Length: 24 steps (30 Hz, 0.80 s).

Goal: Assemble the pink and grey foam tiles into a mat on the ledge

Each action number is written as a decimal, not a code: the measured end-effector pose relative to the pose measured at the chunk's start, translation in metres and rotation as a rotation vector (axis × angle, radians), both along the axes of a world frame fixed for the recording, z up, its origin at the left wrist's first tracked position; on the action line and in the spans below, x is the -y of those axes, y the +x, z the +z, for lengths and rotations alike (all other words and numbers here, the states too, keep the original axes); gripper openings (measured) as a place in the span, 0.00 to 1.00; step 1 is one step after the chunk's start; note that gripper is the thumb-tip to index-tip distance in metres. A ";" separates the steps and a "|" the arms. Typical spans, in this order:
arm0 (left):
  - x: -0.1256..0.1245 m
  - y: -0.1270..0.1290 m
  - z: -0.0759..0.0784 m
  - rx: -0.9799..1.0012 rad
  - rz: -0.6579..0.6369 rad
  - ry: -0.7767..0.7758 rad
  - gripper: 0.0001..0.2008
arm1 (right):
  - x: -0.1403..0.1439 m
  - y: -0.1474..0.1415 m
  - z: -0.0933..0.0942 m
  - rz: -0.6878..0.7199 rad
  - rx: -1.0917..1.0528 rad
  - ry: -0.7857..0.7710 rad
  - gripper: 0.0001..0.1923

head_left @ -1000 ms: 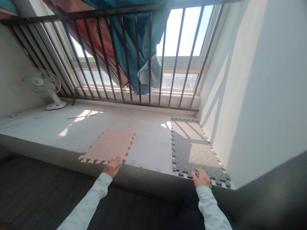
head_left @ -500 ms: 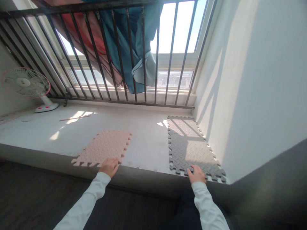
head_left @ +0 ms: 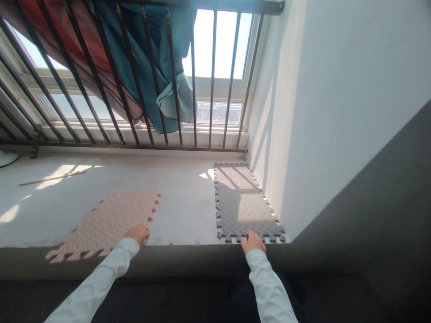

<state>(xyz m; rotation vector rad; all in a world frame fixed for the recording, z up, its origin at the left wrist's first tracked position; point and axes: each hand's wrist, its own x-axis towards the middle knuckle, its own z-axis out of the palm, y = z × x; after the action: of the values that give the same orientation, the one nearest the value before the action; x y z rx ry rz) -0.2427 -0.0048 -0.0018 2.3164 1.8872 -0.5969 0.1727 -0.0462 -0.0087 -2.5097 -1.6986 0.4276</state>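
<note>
Pink mat (head_left: 109,217) is laid on the pale ledge (head_left: 185,215), its toothed near edge pushed out over the ledge's front, with the near left corner farthest out. Its right side, near the front, is covered by the left hand (head_left: 136,234), palm down; the thumb is hidden, so whether the mat is pinched in that grip cannot be told. To the right, a grey mat (head_left: 245,206) is set flat on the ledge, just beside the white wall (head_left: 336,112), and a strip of bare ledge is left between the two mats. At the grey mat's near edge the right hand (head_left: 253,242) is placed, fingers loosely curved; whether anything is held in its grip cannot be told. A thin stick (head_left: 54,177) is seen farther left, partly sunlit. Behind, the ledge is bordered by a dark railing (head_left: 242,6), and the window (head_left: 204,45) is partly covered by a red and blue curtain (head_left: 160,49).
</note>
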 end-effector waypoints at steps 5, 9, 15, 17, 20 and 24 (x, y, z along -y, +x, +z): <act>0.006 0.009 -0.007 0.062 0.019 0.072 0.19 | 0.001 -0.010 0.004 0.055 0.052 -0.055 0.15; 0.022 0.043 -0.018 0.292 -0.131 0.208 0.18 | 0.000 -0.019 0.006 0.089 0.084 -0.046 0.21; 0.060 0.129 -0.049 0.492 -0.368 0.378 0.18 | -0.004 -0.024 0.011 0.107 0.102 -0.017 0.22; 0.068 0.153 -0.057 0.560 -0.428 0.408 0.18 | -0.004 -0.024 0.012 0.111 0.109 0.001 0.22; 0.068 0.184 -0.059 0.601 -0.455 0.456 0.21 | 0.000 -0.024 0.014 0.140 0.128 0.055 0.18; 0.051 0.220 -0.043 0.545 -0.393 0.477 0.27 | 0.008 -0.026 0.015 0.175 0.138 0.159 0.12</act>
<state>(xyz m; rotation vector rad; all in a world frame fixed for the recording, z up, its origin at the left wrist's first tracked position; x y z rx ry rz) -0.0230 -0.0556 -0.0452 2.7660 1.4337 0.4923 0.1468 -0.0546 0.0062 -2.3375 -1.9277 0.1264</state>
